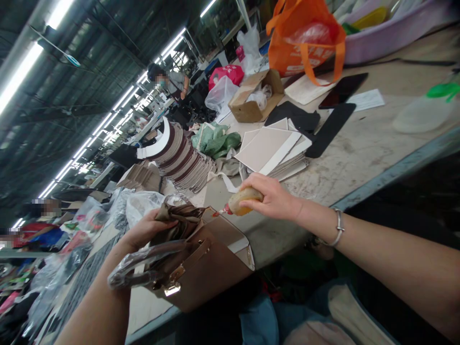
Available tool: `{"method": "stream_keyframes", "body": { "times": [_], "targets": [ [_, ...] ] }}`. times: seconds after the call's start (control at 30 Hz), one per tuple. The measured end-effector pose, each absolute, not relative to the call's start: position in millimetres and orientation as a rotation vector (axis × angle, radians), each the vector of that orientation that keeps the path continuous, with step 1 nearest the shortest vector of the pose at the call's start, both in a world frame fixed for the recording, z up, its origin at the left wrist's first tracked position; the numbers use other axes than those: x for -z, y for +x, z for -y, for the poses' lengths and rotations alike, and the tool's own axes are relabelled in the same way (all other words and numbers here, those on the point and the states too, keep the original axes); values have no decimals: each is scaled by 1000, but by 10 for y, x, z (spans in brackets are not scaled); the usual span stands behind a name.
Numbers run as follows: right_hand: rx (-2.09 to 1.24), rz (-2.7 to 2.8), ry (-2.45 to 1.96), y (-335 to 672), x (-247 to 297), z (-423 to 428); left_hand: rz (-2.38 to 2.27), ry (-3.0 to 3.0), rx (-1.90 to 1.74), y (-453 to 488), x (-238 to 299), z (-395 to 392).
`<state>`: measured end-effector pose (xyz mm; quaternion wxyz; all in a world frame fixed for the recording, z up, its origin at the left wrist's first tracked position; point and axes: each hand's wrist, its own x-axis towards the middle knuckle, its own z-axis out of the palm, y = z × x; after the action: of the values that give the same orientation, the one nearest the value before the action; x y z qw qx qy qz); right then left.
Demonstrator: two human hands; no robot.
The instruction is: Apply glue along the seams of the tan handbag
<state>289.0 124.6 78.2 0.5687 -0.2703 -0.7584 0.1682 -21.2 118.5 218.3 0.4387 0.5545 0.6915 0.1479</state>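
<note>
Bright strip lights (20,75) run under dark, prob. corrugated roof (104,72).

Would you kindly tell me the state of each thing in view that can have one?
Left hand: closed on brown fabric.
Brown fabric: bunched.
Right hand: closed around squeeze bottle.
Squeeze bottle: tilted, red nozzle towards handbag.
Handbag: tilted, pale inner surface showing.
Handles: wrapped in clear plastic.
Flat panels: stacked.
Curved pieces: stacked.
Cardboard box: open, plastic inside.
Ceiling lights: lit.
</note>
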Motion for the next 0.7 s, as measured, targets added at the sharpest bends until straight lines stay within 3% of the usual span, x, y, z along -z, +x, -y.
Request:
{"method": "stream_keyframes", "body": {
  "times": [0.43,0.7],
  "targets": [
    [-550,2038,-700,3002,-561,-1191,-1690,1427,-310,-279,-2161,-1178],
    [-417,1895,-652,3024,-614,-1198,-1696,1390,-298,-259,-2156,-1123]
  ]
}}
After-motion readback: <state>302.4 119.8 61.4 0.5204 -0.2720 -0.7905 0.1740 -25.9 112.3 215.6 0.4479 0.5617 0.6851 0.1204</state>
